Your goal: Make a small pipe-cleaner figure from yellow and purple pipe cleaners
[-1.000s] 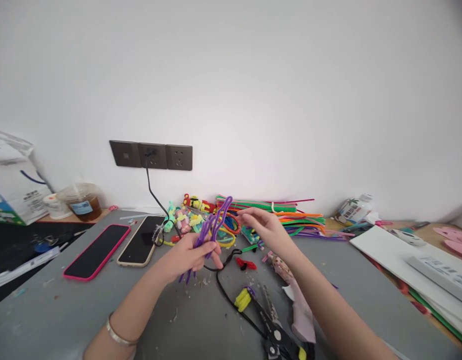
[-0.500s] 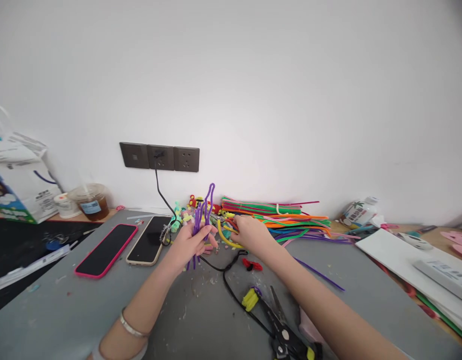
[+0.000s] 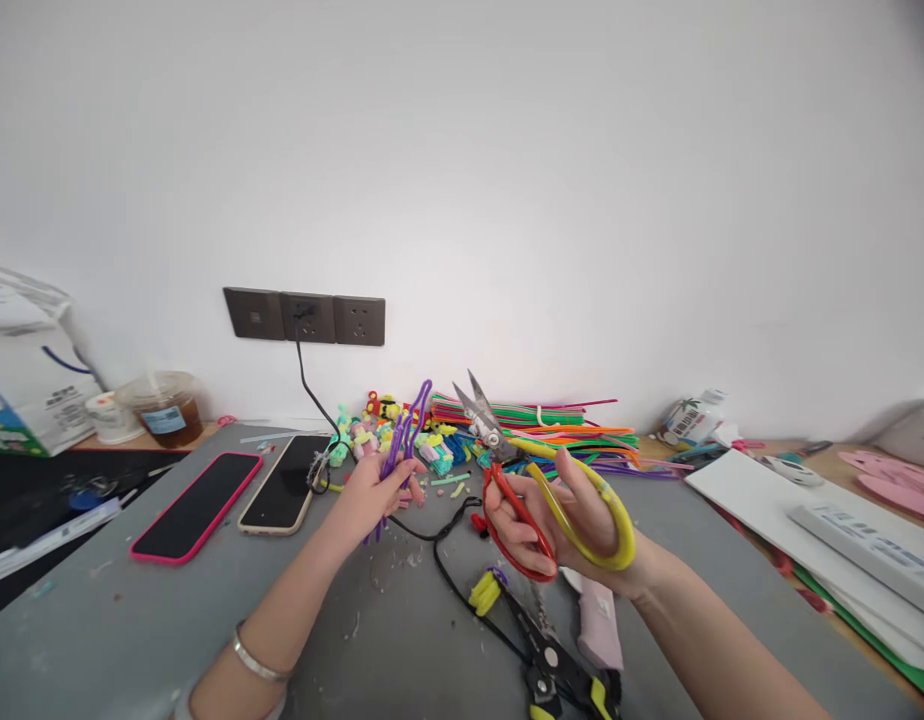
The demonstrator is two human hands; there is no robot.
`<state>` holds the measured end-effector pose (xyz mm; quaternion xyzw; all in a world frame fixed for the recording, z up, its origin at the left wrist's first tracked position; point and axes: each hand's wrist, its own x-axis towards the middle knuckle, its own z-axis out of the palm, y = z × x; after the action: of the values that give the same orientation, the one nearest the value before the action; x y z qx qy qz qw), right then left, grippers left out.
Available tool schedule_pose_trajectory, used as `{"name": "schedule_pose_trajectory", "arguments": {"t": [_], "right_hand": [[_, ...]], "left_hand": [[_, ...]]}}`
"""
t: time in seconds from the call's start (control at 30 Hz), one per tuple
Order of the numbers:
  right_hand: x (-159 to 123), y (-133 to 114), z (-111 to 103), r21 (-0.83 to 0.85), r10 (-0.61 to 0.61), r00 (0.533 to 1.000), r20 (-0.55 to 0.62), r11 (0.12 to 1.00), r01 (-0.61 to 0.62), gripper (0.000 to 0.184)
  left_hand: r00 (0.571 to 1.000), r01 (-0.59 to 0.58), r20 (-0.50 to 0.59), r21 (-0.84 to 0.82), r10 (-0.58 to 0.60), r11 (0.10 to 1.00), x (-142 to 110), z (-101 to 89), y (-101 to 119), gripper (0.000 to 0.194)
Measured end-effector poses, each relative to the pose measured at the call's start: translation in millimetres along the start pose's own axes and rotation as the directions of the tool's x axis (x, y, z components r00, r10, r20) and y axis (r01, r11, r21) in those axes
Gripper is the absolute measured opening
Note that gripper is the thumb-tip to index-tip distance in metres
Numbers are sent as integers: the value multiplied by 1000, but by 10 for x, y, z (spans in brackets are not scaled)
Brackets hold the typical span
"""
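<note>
Several bent purple pipe cleaners (image 3: 408,430) stand upright in my left hand (image 3: 379,492), its fingers closed round their lower part. Raised above the mat, my right hand (image 3: 563,515) grips scissors (image 3: 499,440) with one red and one yellow handle loop; their blades point up and away, parted. Behind both hands lies a pile of small colourful pipe-cleaner pieces (image 3: 439,455). Bundles of long pipe cleaners (image 3: 559,430) in many colours lie along the wall. Below my right hand rest black pliers (image 3: 548,655) and a yellow pipe-cleaner bundle (image 3: 484,592) with purple on its end.
Two phones, one in a pink case (image 3: 198,508) and one in a beige case (image 3: 286,487), lie left. A black cable (image 3: 447,570) runs from the wall socket across the grey mat (image 3: 402,650). A drink cup (image 3: 166,410) stands back left; white boards (image 3: 807,540) lie right.
My right hand has picked the scissors up from beside the pile and brought them right and nearer, with the blades apart. My left hand still holds the purple pipe cleaners.
</note>
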<state>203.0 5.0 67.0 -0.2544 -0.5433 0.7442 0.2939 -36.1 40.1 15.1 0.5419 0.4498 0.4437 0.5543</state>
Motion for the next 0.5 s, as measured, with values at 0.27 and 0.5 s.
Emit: {"name": "schedule_pose_trajectory", "arguments": {"t": [0.27,0.5], "right_hand": [[27,24,50,-9,61,998,4,998,-61,71],[83,-34,55,15,108,994,-13,994,-108,72]], "left_hand": [[999,-9,36,36,7,999,36,-10,-47,53],[998,-46,53,166,38,985,26,8,-45,48]]}}
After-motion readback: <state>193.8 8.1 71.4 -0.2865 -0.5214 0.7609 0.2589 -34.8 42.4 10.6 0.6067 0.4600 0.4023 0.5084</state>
